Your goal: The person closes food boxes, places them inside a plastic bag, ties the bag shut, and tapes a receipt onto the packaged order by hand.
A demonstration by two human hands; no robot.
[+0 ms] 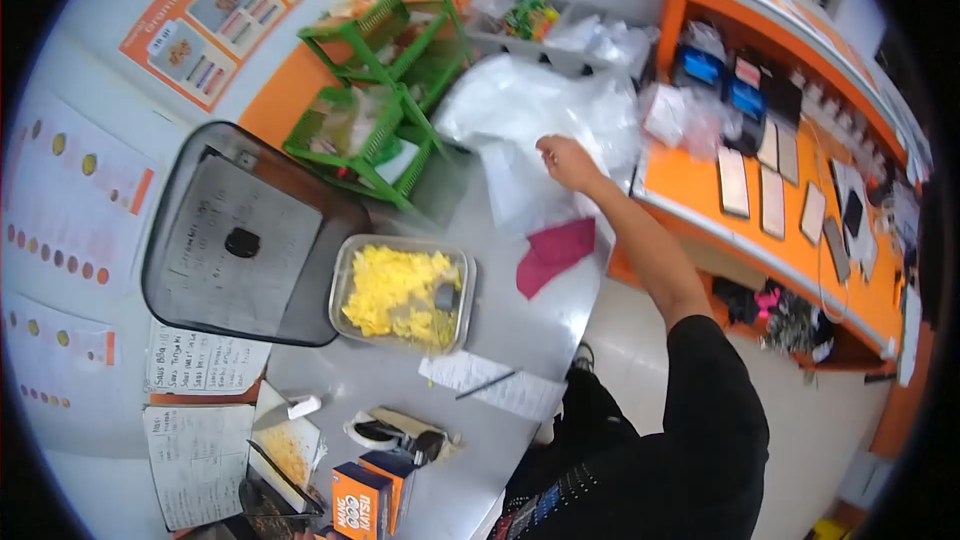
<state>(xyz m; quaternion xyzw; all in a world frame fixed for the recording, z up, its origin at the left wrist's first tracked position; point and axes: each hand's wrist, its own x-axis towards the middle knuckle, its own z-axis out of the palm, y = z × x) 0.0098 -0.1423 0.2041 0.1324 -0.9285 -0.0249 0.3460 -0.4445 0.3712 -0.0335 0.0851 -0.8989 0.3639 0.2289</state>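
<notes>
My right hand reaches over the far part of the metal table, its fingers curled closed at the edge of a clear plastic bag. Behind it spreads a large heap of clear plastic. A dark pink cloth lies just below the hand. At the bottom edge, only a sliver of my left hand shows, next to orange printed boxes; its fingers are mostly cut off. In the middle of the table, a clear tub contains yellow, scrambled-egg-like food and a small grey object.
Green tiered baskets hold bagged goods at the wall. Left of the tub leans a large dark-rimmed clear container. Nearer are a tape dispenser, papers with a pen, and a white-handled knife. Several phones lie on the orange counter.
</notes>
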